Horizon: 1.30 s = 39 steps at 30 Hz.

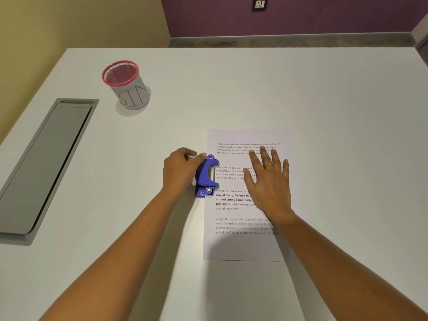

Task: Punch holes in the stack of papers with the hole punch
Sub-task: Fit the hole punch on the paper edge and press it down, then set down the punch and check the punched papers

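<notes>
In left grip (179, 169): hole punch (206, 176).

The left hand (179, 169) grips the blue hole punch (206, 176) at the papers' (243, 244) left edge; the right hand (269, 181) lies flat on them.

Both bare forearms are extended forward; the left hand (179, 169) is curled with thumb stretched rightward, the right hand (269, 179) is laid flat, fingers spread
</notes>
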Motion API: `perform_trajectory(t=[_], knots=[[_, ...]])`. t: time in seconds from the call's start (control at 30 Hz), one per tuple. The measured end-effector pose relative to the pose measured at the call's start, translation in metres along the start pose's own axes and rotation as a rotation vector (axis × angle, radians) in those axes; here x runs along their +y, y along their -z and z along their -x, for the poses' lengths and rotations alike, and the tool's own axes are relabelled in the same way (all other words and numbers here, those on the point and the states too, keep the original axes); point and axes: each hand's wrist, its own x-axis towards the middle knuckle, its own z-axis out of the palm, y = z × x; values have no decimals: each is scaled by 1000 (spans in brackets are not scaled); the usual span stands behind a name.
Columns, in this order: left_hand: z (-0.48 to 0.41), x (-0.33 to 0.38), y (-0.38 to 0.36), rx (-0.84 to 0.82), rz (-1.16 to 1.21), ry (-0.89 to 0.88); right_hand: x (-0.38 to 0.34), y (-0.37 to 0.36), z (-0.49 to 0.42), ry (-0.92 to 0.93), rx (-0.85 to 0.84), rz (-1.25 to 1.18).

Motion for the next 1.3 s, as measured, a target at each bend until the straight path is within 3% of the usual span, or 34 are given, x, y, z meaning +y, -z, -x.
perform_trajectory(t=[0.1, 0.2, 1.03, 1.17, 1.23, 1.3], knots=[[7, -2, 4, -83, 182, 120, 1, -1, 0, 0, -4, 11], [10, -4, 6, -109, 215, 137, 1, -1, 0, -1, -2, 7], [-14, -44, 92, 19, 107, 234, 0, 1, 0, -6, -15, -19], [8, -30, 80, 245, -245, -24, -1, 4, 1, -8, -30, -30], [27, -22, 66, 220, -227, -172, -1, 6, 1, -5, -36, -40], [43, -19, 47, 128, -200, -203, 0, 7, 1, 9, -60, -60]])
